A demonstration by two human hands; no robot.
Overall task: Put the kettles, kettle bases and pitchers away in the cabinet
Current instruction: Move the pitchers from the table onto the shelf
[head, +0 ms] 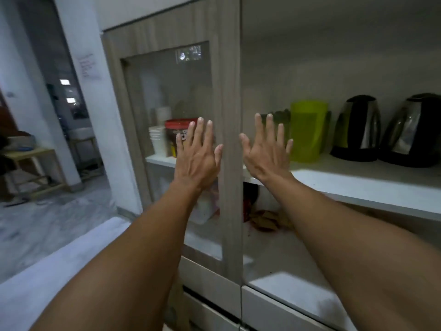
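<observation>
Bare fingers [200, 130] of the left hand [196, 156] are spread wide and straight, palm facing away, raised in front of the glass panel of the closed cabinet door [229, 96]; whether they touch the glass I cannot tell. The right hand [267, 151] is held up the same way, its fingers [269, 126] splayed and pinching nothing, in front of the open right half of the cabinet [310, 44]. Both forearms reach up from the lower edge of the view, and the door's wood-grain frame stands between the two hands. Just beyond the right hand, on the white shelf [358, 185], stands a translucent lime-green pitcher [307, 132], upright, with a darker green pitcher [281, 118] partly hidden behind it and the fingers. To the right of these sit two steel-and-black electric kettles, the nearer kettle [358, 127] just beside the green pitcher and the second kettle [415, 130] beside that at the frame's edge; each rests on a black bottom, though I cannot tell whether that is a separate base. Behind the glass, on the left part of the shelf, are a stack of white paper cups [158, 142] and a red-lidded jar [180, 130]. Below the shelf lie brownish items, too blurred to name. White drawer fronts [210, 278] run beneath the cabinet.
</observation>
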